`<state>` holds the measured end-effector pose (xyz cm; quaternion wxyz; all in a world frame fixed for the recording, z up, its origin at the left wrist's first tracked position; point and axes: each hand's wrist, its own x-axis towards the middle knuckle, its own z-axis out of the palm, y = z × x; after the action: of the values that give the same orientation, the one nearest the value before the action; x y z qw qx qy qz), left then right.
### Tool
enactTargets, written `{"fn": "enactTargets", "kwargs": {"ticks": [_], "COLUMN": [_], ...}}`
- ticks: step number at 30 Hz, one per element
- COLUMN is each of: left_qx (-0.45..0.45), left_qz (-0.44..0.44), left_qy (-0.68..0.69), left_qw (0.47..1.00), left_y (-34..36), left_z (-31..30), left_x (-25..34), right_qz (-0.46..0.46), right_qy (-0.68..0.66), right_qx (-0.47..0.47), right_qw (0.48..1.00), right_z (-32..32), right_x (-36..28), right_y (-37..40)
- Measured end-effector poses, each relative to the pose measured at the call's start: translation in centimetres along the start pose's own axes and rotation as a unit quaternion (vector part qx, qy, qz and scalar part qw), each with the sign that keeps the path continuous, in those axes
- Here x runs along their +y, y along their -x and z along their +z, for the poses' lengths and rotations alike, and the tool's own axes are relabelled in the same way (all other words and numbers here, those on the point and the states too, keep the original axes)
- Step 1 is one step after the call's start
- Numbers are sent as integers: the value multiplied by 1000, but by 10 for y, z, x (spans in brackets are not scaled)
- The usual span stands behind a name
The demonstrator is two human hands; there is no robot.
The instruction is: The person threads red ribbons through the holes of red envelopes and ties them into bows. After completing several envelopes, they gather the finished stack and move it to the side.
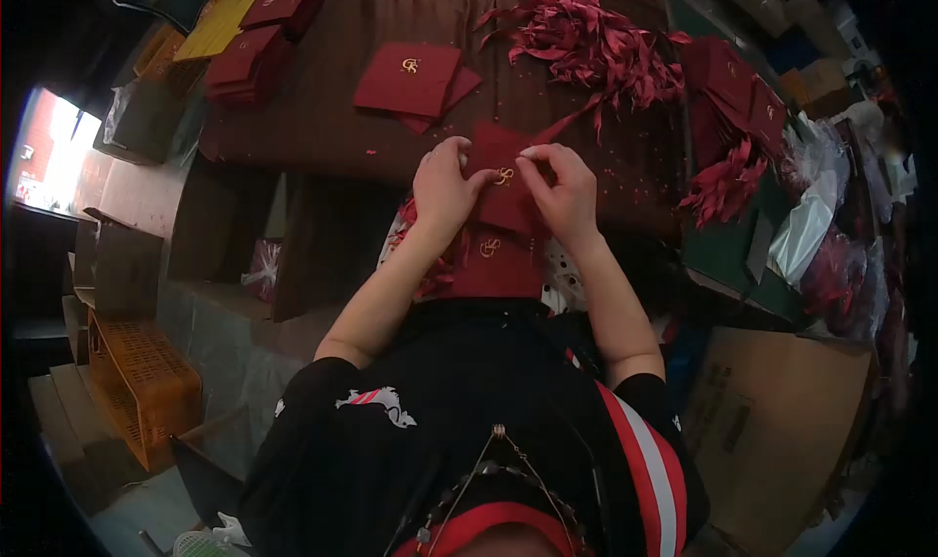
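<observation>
A flat dark red pouch [510,205] with a gold logo is held up in front of my body. My left hand [445,184] is closed at its left side, with the thumb near the logo. My right hand [565,188] pinches at the upper right of the pouch, where a red ribbon [575,119] meets the fingertips. What lies exactly between the fingers is partly hidden. Below, over my lap, rests another red pouch [496,276] with the same gold logo. Beyond my hands lies a tangled pile of red ribbons [596,49].
Two red pouches [408,78] overlap on the brown tablecloth [342,15]. Stacked pouches [246,66] sit at the far left. On the right are pouches with ribbons [728,88] and plastic bags [816,205]. An orange crate [147,386] and a cardboard box [772,410] flank me.
</observation>
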<state>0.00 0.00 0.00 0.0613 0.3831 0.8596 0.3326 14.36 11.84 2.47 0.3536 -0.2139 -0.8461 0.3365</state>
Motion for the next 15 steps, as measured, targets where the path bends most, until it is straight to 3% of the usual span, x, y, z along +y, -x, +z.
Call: {"fn": "enactTargets", "kwargs": {"ticks": [3, 5, 15], "left_qx": [38, 75, 60], "left_qz": [6, 32, 71], "left_qy": [77, 129, 230], "left_qw": [996, 988, 969], "left_y": [-3, -3, -6], "left_z": [7, 15, 19], "left_x": [-1, -8, -17], "right_qz": [-94, -93, -138], "right_qy": [44, 61, 100], "right_qx": [37, 22, 14], "right_qw": [994, 994, 985], "right_z": [17, 24, 37], "right_x": [15, 23, 20], "right_y": [-12, -15, -23]}}
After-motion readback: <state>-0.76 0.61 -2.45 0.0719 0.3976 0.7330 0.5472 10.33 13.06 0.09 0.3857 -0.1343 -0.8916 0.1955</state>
